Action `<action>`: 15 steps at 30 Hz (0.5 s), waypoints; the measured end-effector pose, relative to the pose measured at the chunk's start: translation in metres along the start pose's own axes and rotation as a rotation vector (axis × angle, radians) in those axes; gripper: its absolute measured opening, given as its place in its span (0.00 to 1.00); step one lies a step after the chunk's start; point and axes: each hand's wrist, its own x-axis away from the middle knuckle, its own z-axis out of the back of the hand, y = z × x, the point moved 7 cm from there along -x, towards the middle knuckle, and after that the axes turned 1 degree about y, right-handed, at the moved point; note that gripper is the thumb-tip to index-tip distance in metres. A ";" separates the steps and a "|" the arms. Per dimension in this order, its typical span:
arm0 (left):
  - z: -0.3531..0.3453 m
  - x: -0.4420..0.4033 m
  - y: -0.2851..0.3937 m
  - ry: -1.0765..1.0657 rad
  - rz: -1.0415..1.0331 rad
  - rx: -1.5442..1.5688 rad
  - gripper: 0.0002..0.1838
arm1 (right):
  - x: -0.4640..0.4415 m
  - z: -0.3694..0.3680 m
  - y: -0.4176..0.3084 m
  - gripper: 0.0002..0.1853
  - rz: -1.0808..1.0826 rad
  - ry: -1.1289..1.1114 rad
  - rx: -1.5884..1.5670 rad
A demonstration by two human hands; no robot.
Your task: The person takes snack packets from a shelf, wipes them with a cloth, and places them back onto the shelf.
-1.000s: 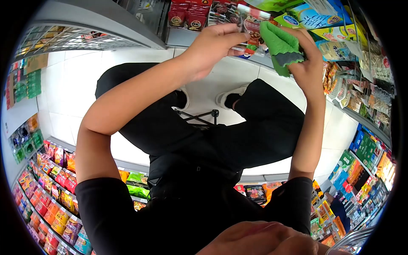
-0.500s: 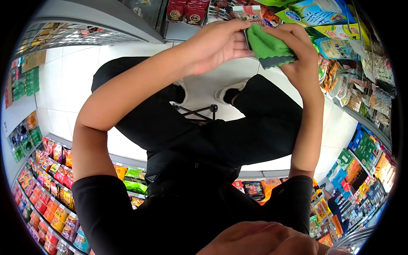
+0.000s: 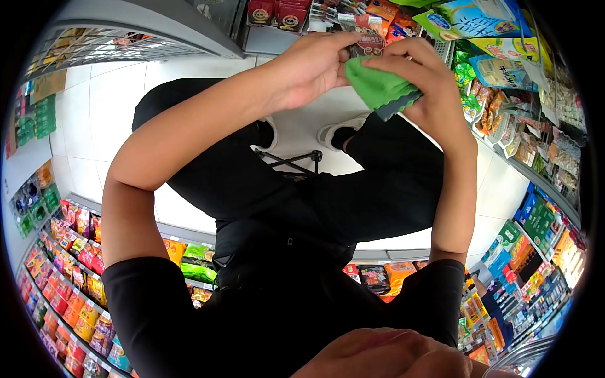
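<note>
A small dark snack packet (image 3: 369, 45) with a red round label is held upright at its left edge by my left hand (image 3: 317, 68), thumb on its front and fingers behind. My right hand (image 3: 435, 82) grips a folded green cloth (image 3: 380, 85) with a dark grey scalloped underside. The cloth sits just below the packet, over its lower part; I cannot tell whether the two touch. Both hands are out in front of my knees, close to the shelf of packaged snacks.
Red snack packets (image 3: 277, 14) stand on the shelf ahead, with large blue and green bags (image 3: 476, 20) to the right. A grey shelf frame (image 3: 183, 25) rises at the left. Black folding stool legs (image 3: 296, 159) stand between my feet. Snack shelves (image 3: 79, 296) lie behind me.
My right hand has drawn the green cloth down and to the left, and the front of the packet now shows. My left hand still has hold of the packet's edge.
</note>
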 end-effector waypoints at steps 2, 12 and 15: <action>-0.005 0.003 0.003 -0.007 -0.011 0.028 0.23 | -0.001 0.005 0.006 0.32 -0.044 0.061 0.025; -0.004 0.002 0.004 0.003 -0.018 0.124 0.23 | 0.000 0.002 -0.001 0.32 -0.026 0.019 0.003; -0.004 0.000 0.009 -0.014 -0.052 0.151 0.22 | 0.000 0.001 0.001 0.31 -0.056 0.040 -0.023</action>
